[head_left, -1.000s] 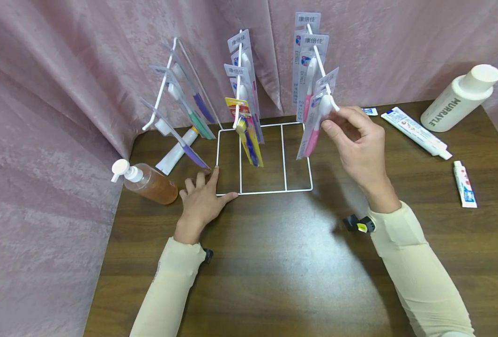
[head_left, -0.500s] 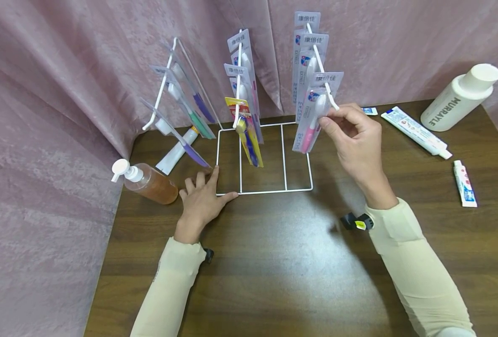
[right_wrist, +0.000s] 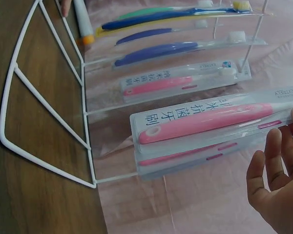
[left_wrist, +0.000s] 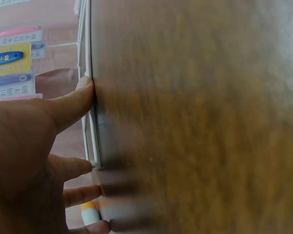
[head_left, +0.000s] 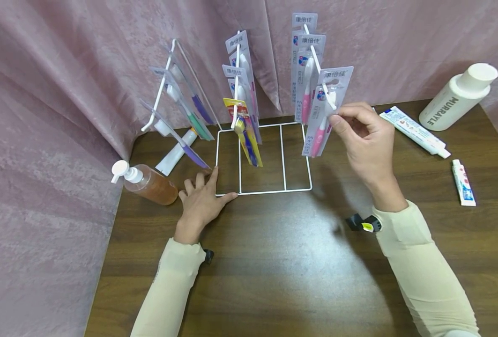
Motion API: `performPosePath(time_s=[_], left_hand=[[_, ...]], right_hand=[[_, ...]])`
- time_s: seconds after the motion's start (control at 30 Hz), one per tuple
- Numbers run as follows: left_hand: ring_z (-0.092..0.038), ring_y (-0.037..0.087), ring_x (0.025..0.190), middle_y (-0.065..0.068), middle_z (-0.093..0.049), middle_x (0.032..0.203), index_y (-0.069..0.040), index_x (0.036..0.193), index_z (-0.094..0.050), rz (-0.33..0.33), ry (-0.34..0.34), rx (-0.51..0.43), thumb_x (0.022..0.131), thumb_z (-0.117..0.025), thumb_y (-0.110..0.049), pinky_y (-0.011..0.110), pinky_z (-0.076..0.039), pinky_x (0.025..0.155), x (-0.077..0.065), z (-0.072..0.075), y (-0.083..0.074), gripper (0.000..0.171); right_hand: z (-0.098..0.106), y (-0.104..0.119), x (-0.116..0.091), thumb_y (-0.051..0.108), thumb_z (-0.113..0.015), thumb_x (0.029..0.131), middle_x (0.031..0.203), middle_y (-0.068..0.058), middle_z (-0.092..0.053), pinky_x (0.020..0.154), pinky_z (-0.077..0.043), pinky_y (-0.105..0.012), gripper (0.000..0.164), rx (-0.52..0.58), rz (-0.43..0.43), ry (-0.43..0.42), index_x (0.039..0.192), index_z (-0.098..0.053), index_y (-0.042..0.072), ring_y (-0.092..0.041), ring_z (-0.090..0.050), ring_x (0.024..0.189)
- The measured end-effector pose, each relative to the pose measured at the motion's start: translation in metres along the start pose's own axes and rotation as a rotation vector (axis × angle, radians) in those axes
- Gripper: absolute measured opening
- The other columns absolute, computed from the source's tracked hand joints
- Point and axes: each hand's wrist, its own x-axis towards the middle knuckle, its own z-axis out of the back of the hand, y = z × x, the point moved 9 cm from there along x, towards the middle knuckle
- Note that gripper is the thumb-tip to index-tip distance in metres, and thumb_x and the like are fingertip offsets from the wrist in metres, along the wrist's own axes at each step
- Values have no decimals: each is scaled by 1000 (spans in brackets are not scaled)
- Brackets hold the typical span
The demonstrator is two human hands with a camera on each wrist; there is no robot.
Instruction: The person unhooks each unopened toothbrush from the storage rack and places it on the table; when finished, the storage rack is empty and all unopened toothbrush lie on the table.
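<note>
My right hand pinches the edge of a packaged pink toothbrush between thumb and fingertips. The pack hangs at the front of the right-hand hook, whose white tip shows in front of the card. In the right wrist view, the fingers touch the right end of the same pink toothbrush. My left hand lies with spread fingers at the front left corner of the white wire rack. Its thumb touches the base wire, as the left wrist view also shows with the thumb.
Other toothbrush packs hang on the hooks, including a yellow one in the middle. A pump bottle and a toothpaste tube are at left. On the right are a white bottle, a large tube and a small tube.
The pink toothbrush pack has turned its face toward the head camera, then shifted right and slightly up with my right hand. My left hand stays in place.
</note>
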Motion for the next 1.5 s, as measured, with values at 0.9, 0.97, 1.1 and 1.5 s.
performPosePath(time_s=[0.9,0.97,1.1,1.5], left_hand=[[-24,58,159,19,-21,188,-25,186,-17,2,8,-16,107,-68,-71,79,-27,125,-1,1,0,105],[-24,58,159,19,-21,188,-25,186,-17,3,9,-15,107,-68,-71,80,-27,126,-1,0,0,105],[-24,58,160,19,-21,188,-24,186,-18,5,5,-16,107,-69,-70,80,-25,126,-1,1,0,105],[-24,58,161,19,-22,188,-24,186,-17,7,11,-2,107,-69,-71,82,-23,128,0,-1,0,106]], right_hand=[[40,-107,3,22,-67,114,67,29,-56,62,-41,-15,32,-474,-584,163,125,-78,-6,5,-52,70],[40,-116,-1,24,-68,115,65,27,-56,62,-40,-18,34,-502,-615,184,126,-79,-6,4,-51,69],[38,-128,-6,24,-69,114,64,20,-57,59,-37,-22,34,-500,-663,198,126,-79,-7,0,-48,66],[32,-164,-24,22,-66,116,68,11,-58,57,-40,-24,34,-572,-759,302,122,-80,-9,-5,-49,65]])
